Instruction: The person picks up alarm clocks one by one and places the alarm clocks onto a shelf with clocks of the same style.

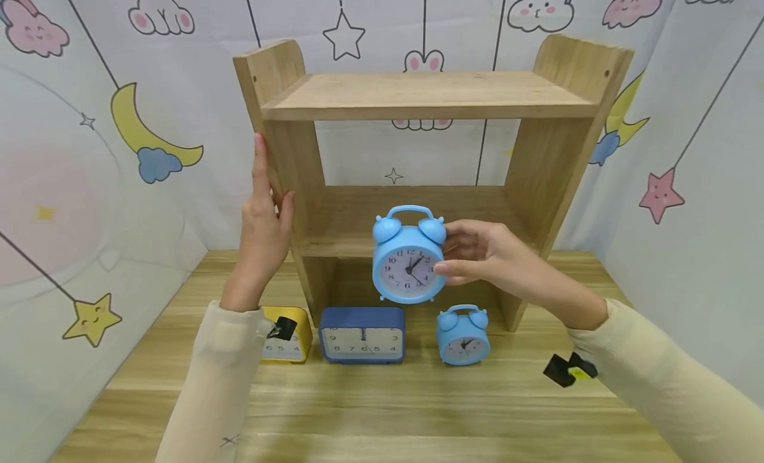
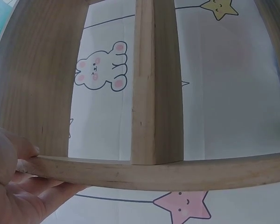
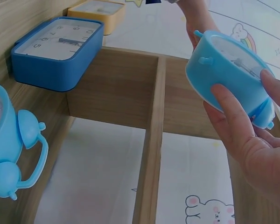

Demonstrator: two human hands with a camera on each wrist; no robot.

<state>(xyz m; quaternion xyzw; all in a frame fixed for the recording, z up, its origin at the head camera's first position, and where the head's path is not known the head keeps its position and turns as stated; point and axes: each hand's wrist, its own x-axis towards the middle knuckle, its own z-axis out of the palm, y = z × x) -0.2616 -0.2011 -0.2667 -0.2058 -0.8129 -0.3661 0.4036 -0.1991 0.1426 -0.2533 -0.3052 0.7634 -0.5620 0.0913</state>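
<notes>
Clock directions are taken from the held light-blue twin-bell alarm clock (image 1: 408, 267) as dial centre, head view. This clock is held clear of the table (image 1: 418, 416), upright, in front of the wooden shelf unit (image 1: 430, 95) near its middle board. It is clamped at 3 o'clock by the right hand (image 1: 495, 254), the thumb being laid over the face rim and the fingers set against the back. Between 9 and 10 o'clock, the unit's side panel is gripped by the left hand (image 1: 265, 227); in the left wrist view the panel edge is seen between thumb and fingers. The hands are well apart. On the table, a second light-blue clock (image 1: 463, 340) is noted at 5 o'clock, a dark-blue rectangular clock (image 1: 362, 337) at 7, and a yellow clock (image 1: 298, 341) at 8, partly covered by the left sleeve (image 1: 209, 377).
</notes>
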